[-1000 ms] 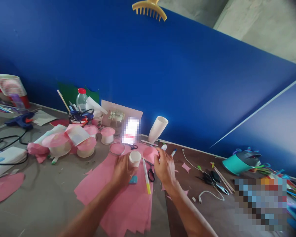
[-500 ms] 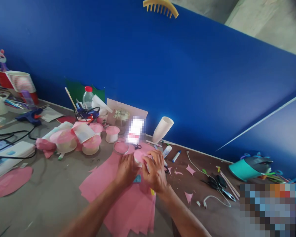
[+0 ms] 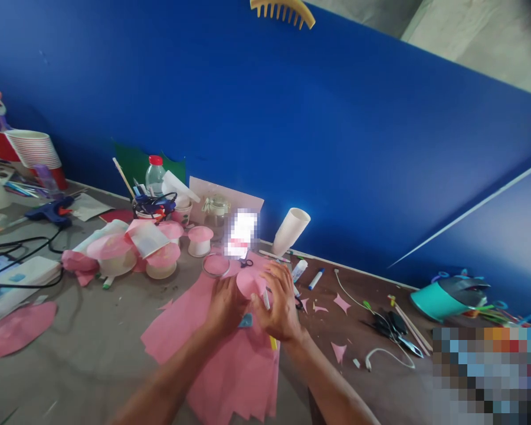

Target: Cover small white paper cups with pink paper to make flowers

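Between my two hands is a round pink paper disc (image 3: 249, 283), its face tilted up toward me. My left hand (image 3: 226, 304) grips its left side with bent fingers. On the other edge my right hand (image 3: 279, 307) pinches it, thumb in front and fingers curled behind. What lies beneath the disc is hidden. Under both hands spreads a stack of pink paper sheets (image 3: 230, 372), with a small blue piece (image 3: 246, 320) on top. Small dark-handled scissors (image 3: 246, 263) and a thin ring (image 3: 216, 265) lie just beyond.
Pink-topped white pieces (image 3: 199, 245) stand at the left, near a glue gun (image 3: 51, 209). A bright phone (image 3: 241, 233) and a white paper cup (image 3: 291, 230) are at the back by the blue wall. Pink scraps (image 3: 338, 352), a marker (image 3: 316, 279) and a cable (image 3: 389, 354) lie right.
My right thumb and fingers have shifted on the disc. The disc has tipped toward me, showing more pink face, and the white part seen under it is now covered.
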The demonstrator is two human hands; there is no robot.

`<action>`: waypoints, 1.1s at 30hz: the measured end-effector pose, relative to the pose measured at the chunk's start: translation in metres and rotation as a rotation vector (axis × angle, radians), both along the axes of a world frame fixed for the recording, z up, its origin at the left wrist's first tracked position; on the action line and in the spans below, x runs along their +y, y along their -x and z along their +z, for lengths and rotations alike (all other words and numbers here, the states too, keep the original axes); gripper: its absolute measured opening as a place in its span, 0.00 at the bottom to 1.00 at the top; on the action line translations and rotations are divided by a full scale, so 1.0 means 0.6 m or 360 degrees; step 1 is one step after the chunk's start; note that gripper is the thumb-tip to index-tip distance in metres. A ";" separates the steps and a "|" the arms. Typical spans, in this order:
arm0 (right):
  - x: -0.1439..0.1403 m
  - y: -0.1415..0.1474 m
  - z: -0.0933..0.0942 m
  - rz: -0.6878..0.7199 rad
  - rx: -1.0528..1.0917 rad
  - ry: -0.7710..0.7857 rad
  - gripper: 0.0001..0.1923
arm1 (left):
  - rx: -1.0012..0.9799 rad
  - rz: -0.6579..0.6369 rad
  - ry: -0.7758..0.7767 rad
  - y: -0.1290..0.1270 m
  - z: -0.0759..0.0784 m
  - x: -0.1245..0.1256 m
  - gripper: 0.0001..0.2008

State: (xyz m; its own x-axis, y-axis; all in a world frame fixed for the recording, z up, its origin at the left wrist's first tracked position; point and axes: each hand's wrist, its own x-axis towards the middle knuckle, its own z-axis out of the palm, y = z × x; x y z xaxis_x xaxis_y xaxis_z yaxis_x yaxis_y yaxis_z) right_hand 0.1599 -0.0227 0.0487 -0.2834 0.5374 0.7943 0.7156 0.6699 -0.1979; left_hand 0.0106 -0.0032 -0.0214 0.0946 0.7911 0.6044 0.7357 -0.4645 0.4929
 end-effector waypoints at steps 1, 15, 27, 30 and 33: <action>0.004 0.001 0.000 0.0013 0.0017 0.0009 0.20 | -0.0002 -0.0006 0.0002 0.001 0.001 0.000 0.14; 0.045 0.046 -0.023 -0.0101 -0.0142 0.0453 0.17 | 0.0094 -0.0041 0.0088 -0.001 0.019 -0.008 0.11; 0.042 0.055 -0.033 -0.0103 -0.0137 0.0537 0.15 | 0.0062 -0.0072 0.0069 -0.003 0.029 -0.009 0.10; 0.041 0.056 -0.030 -0.0096 -0.0139 0.0547 0.14 | 0.0082 -0.0018 0.0090 -0.003 0.024 -0.007 0.10; 0.040 0.056 -0.031 -0.0090 -0.0147 0.0569 0.14 | 0.0135 -0.0016 0.0119 -0.002 0.021 -0.005 0.10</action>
State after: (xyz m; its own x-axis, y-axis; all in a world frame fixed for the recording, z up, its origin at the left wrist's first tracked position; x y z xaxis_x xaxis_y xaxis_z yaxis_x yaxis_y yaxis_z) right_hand 0.1261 0.0015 0.0303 -0.3067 0.7932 0.5261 0.7753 0.5288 -0.3452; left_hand 0.0119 -0.0061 -0.0089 0.1512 0.8323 0.5334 0.7716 -0.4366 0.4626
